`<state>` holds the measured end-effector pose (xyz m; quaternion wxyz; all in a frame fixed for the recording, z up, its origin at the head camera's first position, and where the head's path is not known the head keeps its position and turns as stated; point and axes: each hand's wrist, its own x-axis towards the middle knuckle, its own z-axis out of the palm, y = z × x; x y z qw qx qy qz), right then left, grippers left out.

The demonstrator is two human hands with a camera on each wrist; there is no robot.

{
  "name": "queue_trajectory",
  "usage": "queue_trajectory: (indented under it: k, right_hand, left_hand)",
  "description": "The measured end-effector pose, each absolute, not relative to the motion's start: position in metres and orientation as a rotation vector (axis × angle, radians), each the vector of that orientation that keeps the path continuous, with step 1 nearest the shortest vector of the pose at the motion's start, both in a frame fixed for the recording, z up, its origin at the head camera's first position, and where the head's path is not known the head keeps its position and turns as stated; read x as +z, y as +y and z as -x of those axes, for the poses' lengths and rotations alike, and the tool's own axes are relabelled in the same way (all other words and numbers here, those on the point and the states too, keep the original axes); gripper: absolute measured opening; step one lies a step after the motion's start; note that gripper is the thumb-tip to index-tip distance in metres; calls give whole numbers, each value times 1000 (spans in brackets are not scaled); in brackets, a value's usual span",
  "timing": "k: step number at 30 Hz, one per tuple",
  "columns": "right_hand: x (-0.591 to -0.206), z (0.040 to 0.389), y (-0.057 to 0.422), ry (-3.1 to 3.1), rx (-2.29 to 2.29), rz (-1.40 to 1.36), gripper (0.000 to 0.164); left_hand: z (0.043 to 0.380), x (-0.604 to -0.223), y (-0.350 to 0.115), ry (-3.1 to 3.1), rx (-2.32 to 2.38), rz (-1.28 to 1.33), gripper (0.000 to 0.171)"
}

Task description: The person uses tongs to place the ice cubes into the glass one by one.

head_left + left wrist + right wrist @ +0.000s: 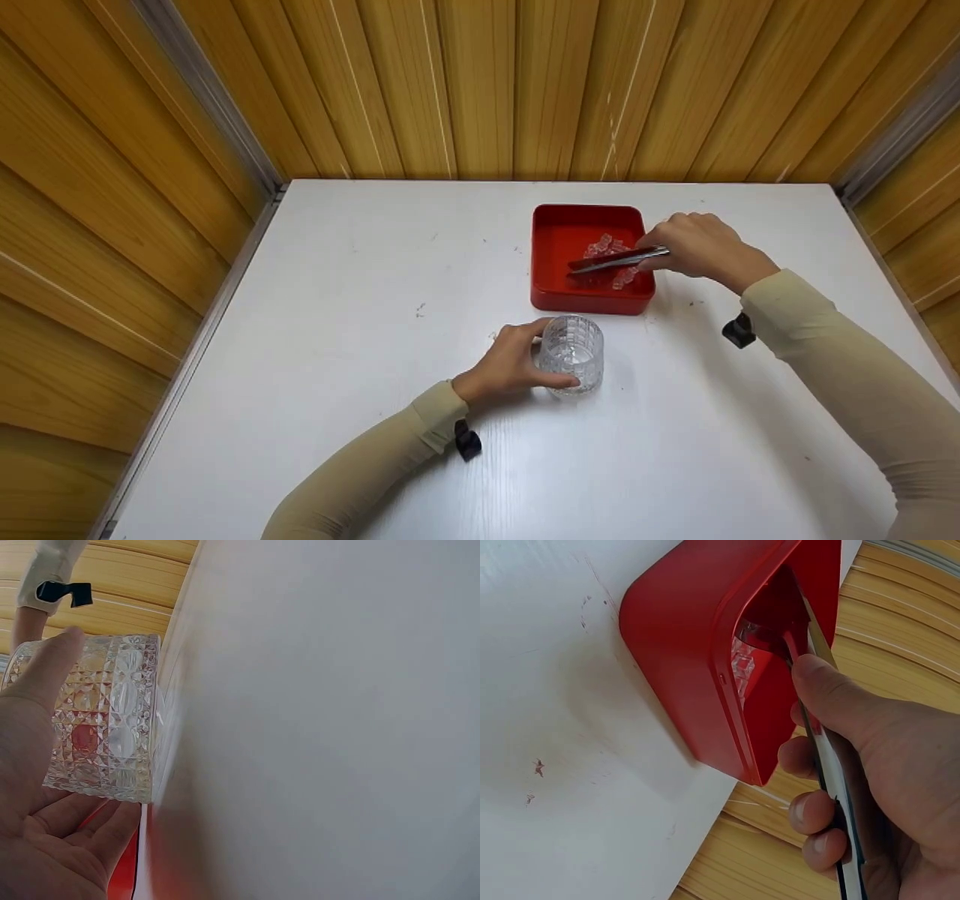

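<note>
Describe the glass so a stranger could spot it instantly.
On the white table, find the square red tray. Just on its near side, the person's left hand holds the glass: clear, round and cut-patterned, unlike the opaque tray.

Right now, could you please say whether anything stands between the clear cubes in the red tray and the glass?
Yes, the red tray's near wall: the clear cubes would likely need lifting over it to reach the glass. The left hand grips the glass but leaves its mouth uncovered; nothing else visible intervenes.
</note>
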<state>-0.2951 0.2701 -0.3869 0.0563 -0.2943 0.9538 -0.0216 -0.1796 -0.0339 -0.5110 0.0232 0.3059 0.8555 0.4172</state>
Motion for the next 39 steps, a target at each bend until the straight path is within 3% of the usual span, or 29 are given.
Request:
queue_trajectory:
  k: [39]
  right_hand:
    - [-393,295,272,2877,-180,877,22]
  left_hand:
    - [180,-512,-33,2666,1273,-941,80]
